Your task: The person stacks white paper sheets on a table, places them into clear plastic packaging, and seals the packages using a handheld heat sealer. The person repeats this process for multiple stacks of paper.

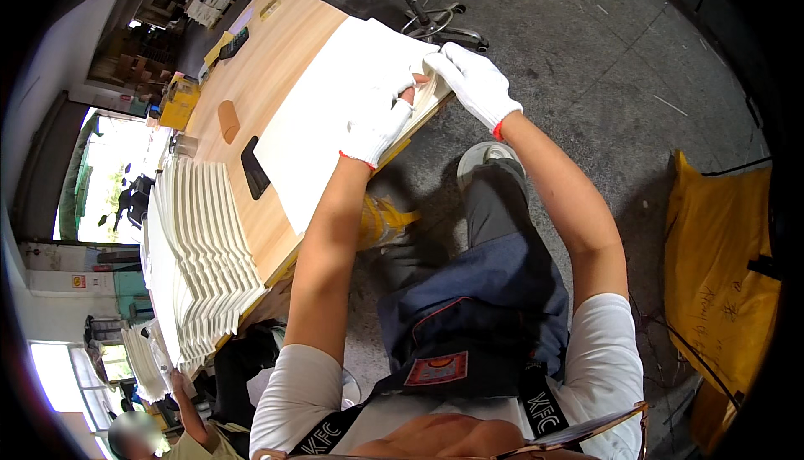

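While most of the white sheets (314,100) spread flat over the surface (280,37) to the person's left, both hands are gathered at one corner of them, the one at the right, beside the surface's near edge. The long axis of the sheets runs slantwise, from the upper right, where the hands work, down to the lower left, roughly in line with the long side of the surface. The relation that counts, as I judge it, is this: the bulk of the sheets lies leftward of the right hand (477,83) and partly beneath the left hand (377,121).

The right hand is nearer the corner. It reaches in from outside the edge, its gloved fingers curled over the corner and seemingly closed on it. The left hand rests over the sheets, just beside the right, its bare fingertips at the lifted, layered edge; whether they pinch it or only press on it, I cannot tell.

Left of the sheets, a black phone (255,168) lies close to their far long edge. Farther down the surface, toward the lower left, stands a tall pile of folded white material (201,242), well apart from both hands.
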Tool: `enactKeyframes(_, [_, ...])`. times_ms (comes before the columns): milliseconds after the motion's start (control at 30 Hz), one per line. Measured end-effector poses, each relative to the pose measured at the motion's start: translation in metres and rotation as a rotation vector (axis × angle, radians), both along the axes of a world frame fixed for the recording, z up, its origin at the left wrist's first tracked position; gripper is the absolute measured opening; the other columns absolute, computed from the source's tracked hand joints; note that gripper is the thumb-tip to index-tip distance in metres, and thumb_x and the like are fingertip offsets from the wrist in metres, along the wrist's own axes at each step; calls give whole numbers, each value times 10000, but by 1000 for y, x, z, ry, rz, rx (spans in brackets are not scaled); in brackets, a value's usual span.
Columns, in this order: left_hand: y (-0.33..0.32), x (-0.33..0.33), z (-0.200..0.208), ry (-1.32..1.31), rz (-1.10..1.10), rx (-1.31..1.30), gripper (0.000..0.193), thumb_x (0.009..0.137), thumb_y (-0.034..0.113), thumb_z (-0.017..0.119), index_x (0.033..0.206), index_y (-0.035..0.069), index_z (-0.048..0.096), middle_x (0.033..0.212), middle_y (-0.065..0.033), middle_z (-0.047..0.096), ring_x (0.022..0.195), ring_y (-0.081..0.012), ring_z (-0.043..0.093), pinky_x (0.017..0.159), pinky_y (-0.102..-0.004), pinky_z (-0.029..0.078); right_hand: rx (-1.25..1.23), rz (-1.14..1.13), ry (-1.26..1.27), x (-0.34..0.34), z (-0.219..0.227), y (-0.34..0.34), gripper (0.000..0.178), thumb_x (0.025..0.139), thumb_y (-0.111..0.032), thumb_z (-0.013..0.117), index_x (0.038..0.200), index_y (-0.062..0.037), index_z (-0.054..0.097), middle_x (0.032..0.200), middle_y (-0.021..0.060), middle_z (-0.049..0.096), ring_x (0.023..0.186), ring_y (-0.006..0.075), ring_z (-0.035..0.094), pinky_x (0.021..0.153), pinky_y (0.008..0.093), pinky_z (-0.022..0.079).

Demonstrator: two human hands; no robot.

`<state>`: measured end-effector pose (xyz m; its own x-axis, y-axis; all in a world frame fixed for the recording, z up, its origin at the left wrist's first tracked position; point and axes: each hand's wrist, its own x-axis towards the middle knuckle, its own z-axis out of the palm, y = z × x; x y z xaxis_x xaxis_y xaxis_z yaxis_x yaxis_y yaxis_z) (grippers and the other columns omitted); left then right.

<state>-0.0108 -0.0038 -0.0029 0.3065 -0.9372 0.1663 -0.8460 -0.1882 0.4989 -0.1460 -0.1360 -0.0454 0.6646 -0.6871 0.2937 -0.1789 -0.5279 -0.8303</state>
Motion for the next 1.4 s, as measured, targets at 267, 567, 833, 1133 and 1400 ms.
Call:
enactKeyframes(267, [1, 3, 0, 82, -24, 12, 347, 874, 309, 680, 1192, 173, 665, 1043, -106, 705, 942, -206, 654, 856, -307, 499, 172, -43, -52, 2, -7, 5, 474, 959, -524, 445, 977, -72, 584, 907, 198, 622, 894, 401, 600, 795, 439, 458])
enactKeyframes(567, [0, -1, 2, 47, -5, 10, 335, 881, 267, 671, 1198, 161, 667, 1055, -115, 710, 939, -214, 666, 866, -321, 502, 182, -51, -74, -1, -6, 7, 485, 956, -542, 443, 973, -79, 587, 900, 190, 631, 879, 394, 611, 779, 440, 462])
enactKeyframes(833, [3, -4, -9, -285, -63, -192, 455, 869, 167, 616, 1321, 211, 594, 1055, -135, 690, 864, -303, 691, 771, -353, 551, -114, -163, 209, -19, 5, -5, 625, 942, -637, 361, 991, -63, 604, 902, 193, 673, 897, 369, 665, 802, 459, 496])
enactKeyframes(1133, [-10, 10, -17, -392, -98, -220, 385, 890, 201, 612, 1274, 189, 607, 1059, -153, 691, 866, -341, 683, 770, -384, 546, 173, 65, 161, -17, -13, -7, 519, 905, -582, 504, 926, -76, 617, 852, 156, 632, 873, 327, 611, 791, 409, 452])
enactKeyframes(1400, [-27, 20, -15, -293, 26, -40, 317, 882, 281, 641, 1177, 164, 645, 1132, -87, 676, 1030, -285, 643, 869, -373, 518, -345, 27, 178, -11, 6, -7, 458, 978, -544, 395, 1046, -150, 617, 941, 158, 675, 844, 356, 661, 740, 436, 516])
